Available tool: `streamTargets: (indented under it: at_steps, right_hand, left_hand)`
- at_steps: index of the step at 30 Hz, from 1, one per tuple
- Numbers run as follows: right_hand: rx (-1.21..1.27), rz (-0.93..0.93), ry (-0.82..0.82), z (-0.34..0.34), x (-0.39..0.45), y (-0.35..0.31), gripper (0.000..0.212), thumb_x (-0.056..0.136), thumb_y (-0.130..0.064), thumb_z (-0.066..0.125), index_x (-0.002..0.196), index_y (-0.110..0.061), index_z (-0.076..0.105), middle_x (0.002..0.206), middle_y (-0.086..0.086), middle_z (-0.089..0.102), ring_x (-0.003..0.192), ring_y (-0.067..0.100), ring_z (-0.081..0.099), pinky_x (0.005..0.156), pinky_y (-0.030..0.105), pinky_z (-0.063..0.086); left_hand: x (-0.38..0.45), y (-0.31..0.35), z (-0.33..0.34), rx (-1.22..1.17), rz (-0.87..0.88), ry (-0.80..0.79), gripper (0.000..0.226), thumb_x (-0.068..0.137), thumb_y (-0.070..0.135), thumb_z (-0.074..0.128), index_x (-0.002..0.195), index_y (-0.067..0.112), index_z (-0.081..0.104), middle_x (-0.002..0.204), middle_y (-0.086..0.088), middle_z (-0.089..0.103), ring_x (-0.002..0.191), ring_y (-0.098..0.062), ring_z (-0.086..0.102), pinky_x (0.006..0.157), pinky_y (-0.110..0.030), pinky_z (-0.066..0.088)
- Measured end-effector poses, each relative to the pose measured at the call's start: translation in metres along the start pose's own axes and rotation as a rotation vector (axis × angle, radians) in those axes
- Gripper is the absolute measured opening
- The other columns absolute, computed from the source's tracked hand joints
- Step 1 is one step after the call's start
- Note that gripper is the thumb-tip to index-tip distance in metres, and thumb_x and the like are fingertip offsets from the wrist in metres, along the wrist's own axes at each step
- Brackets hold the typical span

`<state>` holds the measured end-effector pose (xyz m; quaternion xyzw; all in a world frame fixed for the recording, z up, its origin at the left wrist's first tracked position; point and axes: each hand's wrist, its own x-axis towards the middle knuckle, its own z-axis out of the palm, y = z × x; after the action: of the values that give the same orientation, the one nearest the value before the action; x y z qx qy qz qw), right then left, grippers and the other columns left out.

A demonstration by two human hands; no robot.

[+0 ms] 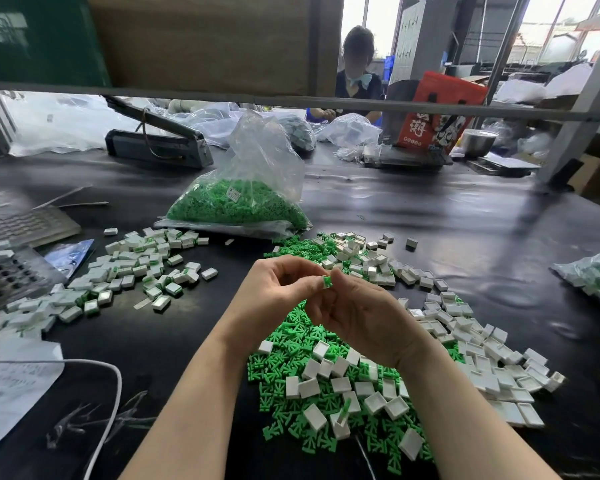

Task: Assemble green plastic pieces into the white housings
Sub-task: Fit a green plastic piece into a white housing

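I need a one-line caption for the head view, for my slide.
Both hands pinch a green piece above mixed green pieces and white housings.

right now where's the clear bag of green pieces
In the head view the clear bag of green pieces sits on the black table, centre-left, beyond both hands, just behind the pile of finished housings.

Both bare forearms reach forward and meet in the middle. The left hand [278,289] is raised with its fingers [305,268] curled inward. The right hand [357,313] faces it, fingertips touching, and pinches something small between them.
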<state>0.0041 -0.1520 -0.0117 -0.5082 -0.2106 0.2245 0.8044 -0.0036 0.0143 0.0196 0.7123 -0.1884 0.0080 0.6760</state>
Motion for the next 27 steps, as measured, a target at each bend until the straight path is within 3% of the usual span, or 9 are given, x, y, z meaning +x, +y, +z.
streamTargets:
  at_steps: [3, 7, 12, 16, 21, 24, 27]
  right_hand:
    - [0.019, -0.008, -0.019, 0.001, 0.000, 0.000, 0.041, 0.093, -0.039, 0.055, 0.109, -0.002, 0.061, 0.082, 0.013, 0.060, 0.079, 0.020, 0.055, 0.077, 0.028, 0.043]
    - [0.040, -0.011, -0.019, 0.002, -0.001, 0.000, 0.061, 0.092, -0.035, 0.060, 0.125, 0.015, 0.047, 0.090, 0.014, 0.058, 0.085, 0.020, 0.057, 0.086, 0.027, 0.048]
    - [0.065, -0.026, -0.046, 0.004, 0.000, -0.003, 0.046, 0.086, -0.034, 0.073, 0.121, -0.006, 0.065, 0.109, 0.015, 0.051, 0.097, 0.020, 0.053, 0.092, 0.025, 0.049]
    - [0.015, -0.039, -0.035, 0.007, 0.001, -0.004, 0.043, 0.085, -0.037, 0.074, 0.119, -0.011, 0.068, 0.111, 0.017, 0.048, 0.099, 0.021, 0.052, 0.092, 0.024, 0.049]
    - [-0.035, -0.062, -0.016, 0.008, 0.001, -0.004, 0.043, 0.089, -0.037, 0.069, 0.121, -0.009, 0.064, 0.117, 0.020, 0.040, 0.110, 0.033, 0.033, 0.094, 0.030, 0.040]
    - [-0.059, -0.053, -0.003, 0.008, 0.000, -0.005, 0.039, 0.091, -0.033, 0.065, 0.119, -0.007, 0.064, 0.109, 0.021, 0.044, 0.103, 0.033, 0.040, 0.092, 0.033, 0.038]
    - [-0.074, -0.046, 0.028, 0.008, -0.001, -0.006, 0.037, 0.091, -0.034, 0.059, 0.114, -0.005, 0.065, 0.097, 0.015, 0.053, 0.087, 0.022, 0.052, 0.084, 0.033, 0.041]
  left_hand:
    - [-0.001, 0.002, 0.002, 0.029, 0.008, -0.010, 0.015, 0.089, -0.001, 0.062, 0.084, 0.011, 0.070, 0.060, -0.008, 0.064, 0.049, -0.005, 0.058, 0.053, -0.009, 0.044]
    - [-0.002, 0.006, 0.002, 0.048, 0.002, -0.028, 0.018, 0.089, -0.006, 0.058, 0.081, 0.008, 0.066, 0.050, -0.004, 0.061, 0.045, -0.010, 0.058, 0.048, -0.012, 0.044]
    - [0.000, 0.008, 0.007, 0.084, 0.016, 0.027, 0.019, 0.081, -0.012, 0.056, 0.074, 0.005, 0.062, 0.051, -0.011, 0.054, 0.045, -0.017, 0.054, 0.044, -0.015, 0.041]
    - [0.000, 0.009, 0.011, 0.105, 0.022, 0.072, 0.004, 0.067, 0.009, 0.060, 0.069, 0.011, 0.062, 0.060, -0.017, 0.050, 0.055, -0.026, 0.048, 0.045, -0.019, 0.039]
    - [0.001, 0.008, 0.011, 0.113, 0.049, 0.104, 0.006, 0.064, 0.012, 0.058, 0.067, 0.014, 0.063, 0.062, -0.014, 0.048, 0.055, -0.028, 0.050, 0.044, -0.018, 0.039]
    - [0.000, 0.007, 0.011, 0.118, 0.051, 0.099, 0.007, 0.065, 0.011, 0.059, 0.069, 0.010, 0.064, 0.066, -0.014, 0.047, 0.055, -0.030, 0.052, 0.044, -0.018, 0.041]
    - [0.000, 0.005, 0.013, 0.123, 0.047, 0.104, 0.011, 0.064, 0.009, 0.059, 0.070, 0.003, 0.066, 0.068, -0.011, 0.046, 0.057, -0.028, 0.054, 0.051, -0.027, 0.047]
